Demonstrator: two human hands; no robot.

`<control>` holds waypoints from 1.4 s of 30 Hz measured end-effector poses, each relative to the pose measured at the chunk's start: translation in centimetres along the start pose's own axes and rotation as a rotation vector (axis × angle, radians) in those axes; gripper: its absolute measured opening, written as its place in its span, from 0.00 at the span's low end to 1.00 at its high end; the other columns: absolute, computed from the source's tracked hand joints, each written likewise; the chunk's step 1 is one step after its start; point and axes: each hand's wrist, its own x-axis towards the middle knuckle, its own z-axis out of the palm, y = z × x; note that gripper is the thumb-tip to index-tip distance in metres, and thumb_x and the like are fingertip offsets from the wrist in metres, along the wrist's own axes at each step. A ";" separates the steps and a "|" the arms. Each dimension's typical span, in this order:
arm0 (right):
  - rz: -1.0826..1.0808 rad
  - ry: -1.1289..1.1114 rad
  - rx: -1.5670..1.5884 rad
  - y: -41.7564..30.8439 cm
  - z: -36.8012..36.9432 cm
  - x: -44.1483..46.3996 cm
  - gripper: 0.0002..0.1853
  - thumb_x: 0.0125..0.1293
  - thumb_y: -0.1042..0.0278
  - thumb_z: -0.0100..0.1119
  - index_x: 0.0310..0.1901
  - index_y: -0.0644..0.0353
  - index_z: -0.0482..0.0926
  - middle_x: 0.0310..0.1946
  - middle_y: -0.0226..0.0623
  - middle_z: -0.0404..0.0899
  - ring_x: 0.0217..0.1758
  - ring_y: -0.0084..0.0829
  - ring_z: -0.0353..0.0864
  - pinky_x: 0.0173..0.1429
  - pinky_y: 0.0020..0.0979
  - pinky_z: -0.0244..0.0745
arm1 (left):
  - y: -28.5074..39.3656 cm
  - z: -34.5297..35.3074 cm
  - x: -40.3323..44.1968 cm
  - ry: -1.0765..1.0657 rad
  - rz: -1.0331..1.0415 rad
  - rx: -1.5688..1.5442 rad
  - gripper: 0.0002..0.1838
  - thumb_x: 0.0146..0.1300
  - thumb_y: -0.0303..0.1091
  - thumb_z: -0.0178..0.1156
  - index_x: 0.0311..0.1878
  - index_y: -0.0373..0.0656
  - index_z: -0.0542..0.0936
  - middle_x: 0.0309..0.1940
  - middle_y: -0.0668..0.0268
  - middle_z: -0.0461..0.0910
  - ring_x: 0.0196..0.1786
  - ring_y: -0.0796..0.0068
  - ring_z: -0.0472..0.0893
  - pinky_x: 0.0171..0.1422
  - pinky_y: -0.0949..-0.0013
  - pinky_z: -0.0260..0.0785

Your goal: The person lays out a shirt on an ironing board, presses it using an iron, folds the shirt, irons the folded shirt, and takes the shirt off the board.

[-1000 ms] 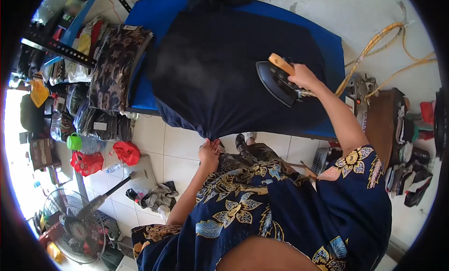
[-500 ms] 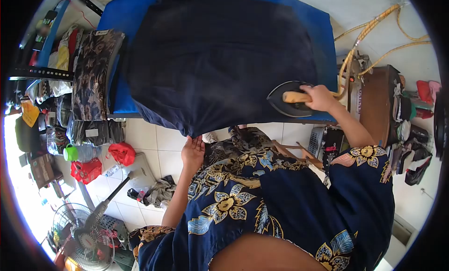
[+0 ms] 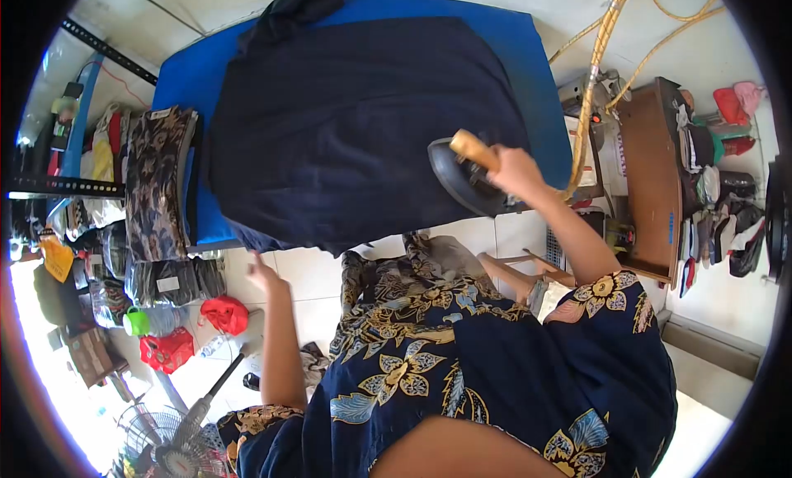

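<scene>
My right hand (image 3: 516, 176) is wrapped round the wooden handle of a dark iron (image 3: 452, 174). The iron sits over the right front part of a dark navy cloth (image 3: 355, 140) and looks tilted; whether it touches the fabric is unclear. This cloth is spread across a blue-covered ironing table (image 3: 528, 74), its front edge hanging a little over the side. Close to the cloth's lower left edge is my left hand (image 3: 270, 277), with one finger stretched towards the hem and the others only partly visible. Nothing shows held in it.
A folded camouflage-patterned stack (image 3: 157, 181) lies at the table's left end. A yellow hose (image 3: 596, 82) hangs at the right. Lower left are red bags (image 3: 224, 315) and a standing fan (image 3: 177, 445). A wooden stool (image 3: 528, 272) stands below the table's right side.
My left hand has left the gathered point of the hem and moved left along the edge. The iron has shifted left and tilted in my right hand. The hem now hangs looser.
</scene>
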 end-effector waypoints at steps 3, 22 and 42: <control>0.289 0.013 0.229 6.6 -2.9 4.2 0.15 0.45 0.67 0.59 0.36 0.65 0.79 0.23 0.51 0.79 0.23 0.43 0.81 0.30 0.39 0.75 | 2.3 1.1 5.6 0.315 0.634 0.119 0.26 0.54 0.48 0.67 0.44 0.34 0.78 0.34 0.55 0.80 0.38 0.63 0.78 0.45 0.64 0.71; -0.569 0.414 -0.331 9.3 0.6 22.0 0.27 0.60 0.60 0.56 0.59 0.64 0.66 0.59 0.48 0.66 0.63 0.45 0.65 0.63 0.39 0.63 | 11.5 7.0 -1.3 0.354 1.081 1.241 0.25 0.70 0.46 0.41 0.68 0.52 0.60 0.71 0.69 0.54 0.71 0.63 0.56 0.68 0.42 0.49; -0.777 0.202 -0.124 8.0 9.5 -2.7 0.07 0.50 0.74 0.59 0.33 0.55 0.73 0.53 0.36 0.72 0.60 0.44 0.68 0.60 0.49 0.61 | -12.5 -6.3 -2.1 -0.653 0.284 0.696 0.31 0.36 0.52 0.76 0.38 0.36 0.81 0.31 0.63 0.82 0.35 0.70 0.77 0.43 0.67 0.69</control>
